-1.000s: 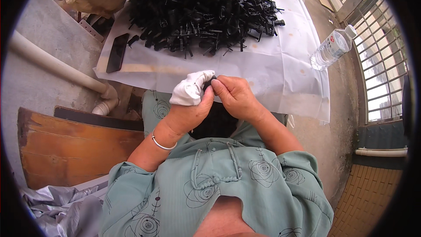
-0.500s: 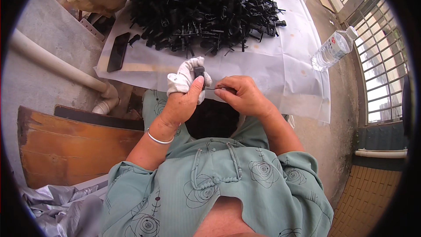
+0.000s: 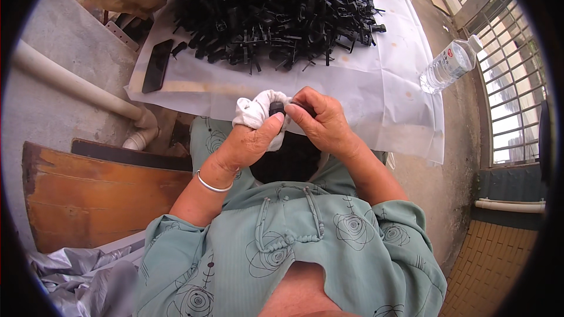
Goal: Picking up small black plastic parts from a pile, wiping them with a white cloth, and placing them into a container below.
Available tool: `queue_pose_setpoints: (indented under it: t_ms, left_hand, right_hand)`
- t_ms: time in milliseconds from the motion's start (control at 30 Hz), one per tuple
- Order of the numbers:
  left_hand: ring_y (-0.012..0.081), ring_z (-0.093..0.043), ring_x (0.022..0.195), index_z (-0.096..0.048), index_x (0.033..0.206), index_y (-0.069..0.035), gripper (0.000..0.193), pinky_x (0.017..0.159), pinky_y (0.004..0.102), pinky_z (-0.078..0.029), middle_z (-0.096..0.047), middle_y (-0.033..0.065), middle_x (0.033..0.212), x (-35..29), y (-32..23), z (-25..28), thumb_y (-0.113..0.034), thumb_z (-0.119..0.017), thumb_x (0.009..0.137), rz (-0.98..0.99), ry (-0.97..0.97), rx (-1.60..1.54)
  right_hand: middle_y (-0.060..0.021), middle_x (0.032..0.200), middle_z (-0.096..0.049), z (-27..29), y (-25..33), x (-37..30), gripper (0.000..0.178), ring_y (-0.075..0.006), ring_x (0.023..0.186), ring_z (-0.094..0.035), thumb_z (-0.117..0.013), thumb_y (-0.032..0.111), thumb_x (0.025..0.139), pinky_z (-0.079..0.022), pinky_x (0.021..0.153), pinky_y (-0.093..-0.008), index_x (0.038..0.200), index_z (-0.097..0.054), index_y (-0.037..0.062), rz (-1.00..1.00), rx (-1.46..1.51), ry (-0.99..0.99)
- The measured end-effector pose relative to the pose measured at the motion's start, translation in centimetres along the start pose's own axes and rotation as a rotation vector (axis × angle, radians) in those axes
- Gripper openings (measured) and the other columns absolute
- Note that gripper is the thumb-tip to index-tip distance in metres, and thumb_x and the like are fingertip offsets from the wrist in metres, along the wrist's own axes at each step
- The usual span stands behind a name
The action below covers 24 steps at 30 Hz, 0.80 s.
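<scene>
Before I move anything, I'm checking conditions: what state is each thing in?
Left hand, closed on black part
Right hand, pinching dark piece, partly hidden
White cloth, bunched over left hand
Phone, lying dark side up
Bottle, capped
Black pile, loosely heaped
Sheet, spread, creased

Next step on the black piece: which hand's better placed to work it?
Likely the right hand: it sits close beside the black piece, which the left hand grips against white cloth.
</scene>
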<state>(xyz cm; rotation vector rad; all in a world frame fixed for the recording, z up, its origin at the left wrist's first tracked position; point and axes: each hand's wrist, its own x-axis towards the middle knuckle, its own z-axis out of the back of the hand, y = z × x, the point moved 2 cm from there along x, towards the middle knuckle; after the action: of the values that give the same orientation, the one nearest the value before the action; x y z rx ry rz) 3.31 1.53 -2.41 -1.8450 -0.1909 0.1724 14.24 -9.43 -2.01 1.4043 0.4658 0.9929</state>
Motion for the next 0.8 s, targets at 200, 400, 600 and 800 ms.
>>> queue_pose_setpoints:
  t_ms: [200, 400, 600, 800]
  left_hand:
    - [0.0038, -0.033, 0.054, -0.040, 0.114, -0.002, 0.029, 0.046, 0.0191, -0.030, -0.045, 0.0013, 0.080, -0.2, -0.2, -0.2, -0.009, -0.045, 0.087, 0.005, 0.036, 0.022]
    - [0.0073, -0.044, 0.075, -0.045, 0.109, -0.002, 0.026, 0.064, 0.0232, -0.041, -0.049, 0.0005, 0.087, 0.0, -0.4, 0.4, -0.005, -0.045, 0.084, -0.010, -0.109, 0.147]
    - [0.0167, -0.049, 0.079, -0.047, 0.105, 0.000, 0.023, 0.075, 0.0264, -0.043, -0.052, 0.0090, 0.089, 0.0, -0.4, -0.1, -0.004, -0.046, 0.082, -0.271, -0.170, 0.611]
    - [0.0318, -0.050, 0.108, -0.045, 0.122, 0.002, 0.041, 0.093, 0.0351, -0.039, -0.054, 0.0209, 0.110, -0.9, -0.9, 1.4, -0.011, -0.053, 0.084, -0.301, -0.079, 0.927]
  right_hand:
    - [0.0008, 0.064, -0.051, -0.2, 0.2, 0.2, 0.015, -0.0046, 0.060, -0.043, -0.065, 0.011, 0.083, -0.039, 0.053, -0.0215, 0.078, -0.055, 0.0014, -0.090, -0.031, 0.048]
    - [-0.0076, 0.062, -0.051, -0.3, 0.7, 0.4, 0.019, -0.0147, 0.053, -0.044, -0.055, 0.014, 0.089, -0.040, 0.052, -0.0275, 0.076, -0.054, -0.0006, 0.091, -0.175, 0.133]
    - [-0.0177, 0.061, -0.052, -1.4, 0.2, 0.8, 0.024, -0.0323, 0.053, -0.046, -0.051, 0.017, 0.089, -0.041, 0.054, -0.0371, 0.074, -0.053, -0.0017, -0.029, -0.235, 0.217]
    - [-0.0137, 0.060, -0.052, 0.1, 0.4, 3.0, 0.028, -0.0230, 0.052, -0.045, -0.057, 0.023, 0.087, -0.040, 0.052, -0.0347, 0.074, -0.054, -0.0016, 0.041, -0.460, 0.238]
